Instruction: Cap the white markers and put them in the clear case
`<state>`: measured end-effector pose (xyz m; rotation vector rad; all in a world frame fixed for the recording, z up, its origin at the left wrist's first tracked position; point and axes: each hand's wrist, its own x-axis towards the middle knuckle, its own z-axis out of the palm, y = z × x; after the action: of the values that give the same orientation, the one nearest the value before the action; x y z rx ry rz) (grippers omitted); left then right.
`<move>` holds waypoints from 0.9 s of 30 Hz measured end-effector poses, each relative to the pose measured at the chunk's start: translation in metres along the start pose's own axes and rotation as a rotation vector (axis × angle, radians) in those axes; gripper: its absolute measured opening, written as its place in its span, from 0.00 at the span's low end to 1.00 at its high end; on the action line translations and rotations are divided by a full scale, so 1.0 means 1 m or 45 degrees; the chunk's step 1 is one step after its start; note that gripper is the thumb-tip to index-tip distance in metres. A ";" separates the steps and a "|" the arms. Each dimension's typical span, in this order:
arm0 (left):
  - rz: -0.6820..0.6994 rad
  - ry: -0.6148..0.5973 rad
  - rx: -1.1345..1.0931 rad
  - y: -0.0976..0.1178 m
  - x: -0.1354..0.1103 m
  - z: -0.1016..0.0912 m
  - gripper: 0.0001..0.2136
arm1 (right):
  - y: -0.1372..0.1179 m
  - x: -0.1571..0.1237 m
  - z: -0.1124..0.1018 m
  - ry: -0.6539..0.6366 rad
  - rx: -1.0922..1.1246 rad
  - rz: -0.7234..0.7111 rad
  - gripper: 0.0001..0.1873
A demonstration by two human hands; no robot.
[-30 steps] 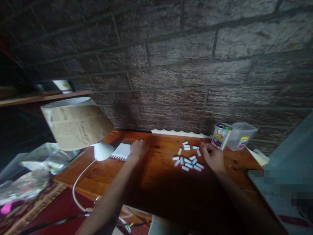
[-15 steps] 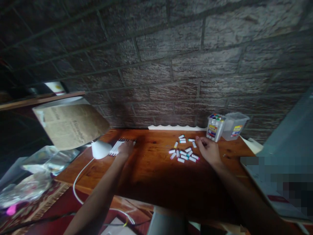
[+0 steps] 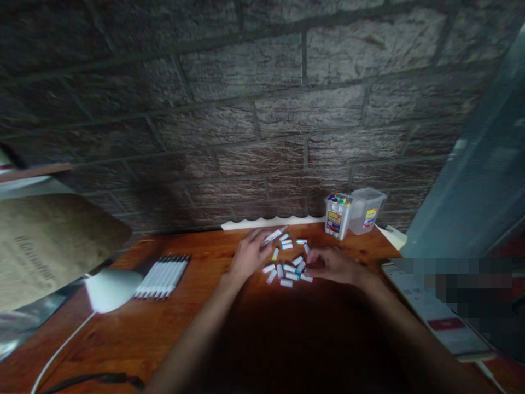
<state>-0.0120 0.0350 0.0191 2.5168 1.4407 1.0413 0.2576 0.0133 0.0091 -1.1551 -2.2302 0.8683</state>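
Note:
My left hand (image 3: 249,255) is closed around a white marker (image 3: 274,236), whose narrow end points up and to the right. It hovers at the left side of a scatter of short white marker caps (image 3: 292,276) with coloured ends. On the right side of these caps, my right hand (image 3: 331,265) reaches in with thumb and forefinger apart, close to the nearest caps. Nothing shows held in it. Farther left, a row of white markers (image 3: 162,277) lies side by side on the wooden table (image 3: 197,323).
A clear box of markers (image 3: 338,216) stands at the back right beside another clear box (image 3: 368,210). The white lamp base (image 3: 112,290) and its paper shade (image 3: 53,241) are at left. A tablet-like device (image 3: 435,312) lies at right. The brick wall (image 3: 262,131) rises behind.
My left hand has left the marker row and come right to the caps with a marker in it. My right hand has moved in among the caps. The view has turned right.

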 end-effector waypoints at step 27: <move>-0.374 0.353 -1.031 0.022 -0.021 0.026 0.18 | 0.006 0.001 0.007 -0.013 0.028 0.116 0.12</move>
<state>0.0122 0.0129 -0.0043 1.5966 1.0667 1.5458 0.2557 0.0142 0.0004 -1.2529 -2.1853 0.9340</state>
